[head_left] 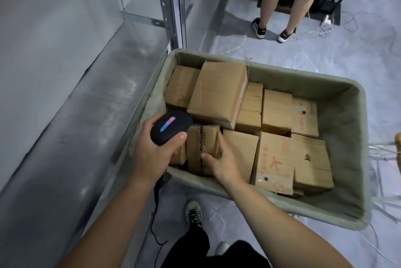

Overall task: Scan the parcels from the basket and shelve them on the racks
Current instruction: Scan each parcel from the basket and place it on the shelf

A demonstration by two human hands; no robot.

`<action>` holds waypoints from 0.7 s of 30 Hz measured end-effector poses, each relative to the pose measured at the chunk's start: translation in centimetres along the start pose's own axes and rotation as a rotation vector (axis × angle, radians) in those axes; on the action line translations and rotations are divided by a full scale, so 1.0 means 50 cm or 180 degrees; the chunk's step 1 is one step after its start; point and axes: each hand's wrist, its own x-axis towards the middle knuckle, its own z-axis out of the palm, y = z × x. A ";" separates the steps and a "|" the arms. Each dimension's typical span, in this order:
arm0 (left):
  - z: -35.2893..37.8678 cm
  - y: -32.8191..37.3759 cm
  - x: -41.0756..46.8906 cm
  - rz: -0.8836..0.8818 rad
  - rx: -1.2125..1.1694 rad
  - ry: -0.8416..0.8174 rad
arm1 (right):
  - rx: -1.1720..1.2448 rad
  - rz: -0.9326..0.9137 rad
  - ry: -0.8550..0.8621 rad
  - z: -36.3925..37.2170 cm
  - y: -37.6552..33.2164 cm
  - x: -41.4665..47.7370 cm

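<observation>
with the left hand (152, 152), grips a black handheld scanner (171, 126), thumb laid along its right side; shows a lit blue and red strip on the upper face. hangs over the near left corner of the basket (345, 135). trails a black cable (154, 213) downward.

with the right hand (221, 159), grasps a small taped parcel (202, 148): thumb on the near edge, fingers curled round the far right side. stands upright in the near left corner of the basket, touching the boxes beside it, just right of the scanner.

holds further cardboard parcels packed close inside the grey-green fabric basket; among them a large box (219, 91) lying tilted on top at the far left, and a box with red print (275, 159) at the near right.

borders the basket on the left with a grey metal rack shelf (65, 115) and a slotted upright (175, 7). beyond the basket, shows the legs of a second person (282, 7).
</observation>
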 end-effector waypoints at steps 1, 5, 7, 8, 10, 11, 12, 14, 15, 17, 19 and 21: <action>-0.001 0.000 0.002 -0.0025 -0.0011 -0.0005 | 0.0044 -0.0020 0.0008 0.006 0.000 -0.001; -0.003 -0.001 0.007 -0.0011 -0.0066 -0.0023 | 0.0082 -0.0043 0.0170 0.011 -0.004 0.005; -0.001 0.001 0.011 -0.0015 -0.0075 -0.0029 | 0.0036 -0.0104 0.0190 -0.001 -0.006 0.005; 0.002 0.002 0.013 -0.0020 -0.0074 -0.0037 | -0.0010 -0.0160 0.0197 -0.011 -0.004 0.005; 0.014 0.005 0.014 -0.0002 -0.0039 -0.0048 | -0.0111 -0.0217 0.0197 -0.043 -0.003 -0.005; 0.022 0.008 0.013 0.0021 -0.0026 -0.0061 | -0.0144 -0.0224 0.0166 -0.064 -0.004 -0.013; 0.031 0.011 0.011 0.0043 -0.0030 -0.0087 | -0.0146 -0.0251 0.0116 -0.088 -0.002 -0.022; 0.055 0.020 0.005 0.0070 -0.0088 -0.0168 | -0.0136 -0.0237 0.0011 -0.140 0.003 -0.040; 0.069 0.024 0.002 0.0076 -0.0130 -0.0198 | -0.0116 -0.0187 -0.0017 -0.167 0.006 -0.049; 0.099 0.032 -0.005 0.0092 -0.0220 -0.0231 | -0.0047 -0.0039 -0.0026 -0.218 0.019 -0.056; 0.130 0.042 -0.013 0.0119 -0.0281 -0.0242 | 0.0065 0.0084 0.0052 -0.263 0.032 -0.059; 0.158 0.049 -0.019 0.0141 -0.0334 -0.0285 | 0.0334 0.0149 0.0194 -0.303 0.044 -0.061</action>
